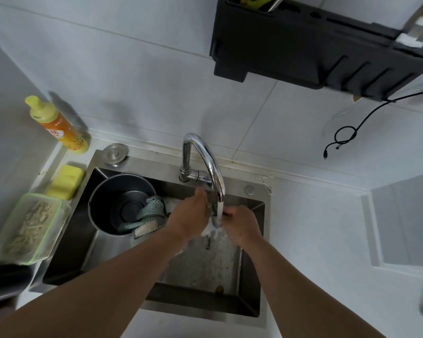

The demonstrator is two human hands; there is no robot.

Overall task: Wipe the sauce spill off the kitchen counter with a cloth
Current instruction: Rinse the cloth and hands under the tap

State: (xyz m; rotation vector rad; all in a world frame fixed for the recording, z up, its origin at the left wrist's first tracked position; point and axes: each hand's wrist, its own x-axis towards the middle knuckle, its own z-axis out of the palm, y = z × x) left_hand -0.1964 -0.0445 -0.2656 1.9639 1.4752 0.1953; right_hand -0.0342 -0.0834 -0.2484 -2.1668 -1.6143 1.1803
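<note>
At the far left edge of the frame a clear food container (pixel 28 228) with a green rim is sitting on the white counter (pixel 315 228), and just above it a yellow sponge (pixel 65 182) is lying beside the steel sink (pixel 259 264). In the upper left a yellow and orange dish soap bottle (pixel 56 124) is standing tilted against the tiled wall. Inside the sink, on its left side, a dark metal pot (pixel 108 203) is resting, and a teal rag (pixel 152 211) is draping over its right rim.

Moving toward the middle, your left hand (pixel 189 217) is reaching in over the sink with its fingers curling round the left end of the cloth (pixel 211 228) — the grip itself is partly hidden by the back of the hand. The cloth, pale and wet, is hanging between your two hands in the centre of the frame, over the sink basin and not on the counter. The chrome faucet (pixel 205 162) is arching above it, and a stream of water (pixel 220 211) is running straight down onto the cloth.

Just right of the stream, your right hand (pixel 241 222) is pinching the cloth's other end, fingers bent tight around it.

In the upper right a black wall rack (pixel 315 47) is hanging, and a black cord (pixel 347 135) is dangling below it against the tiles.
</note>
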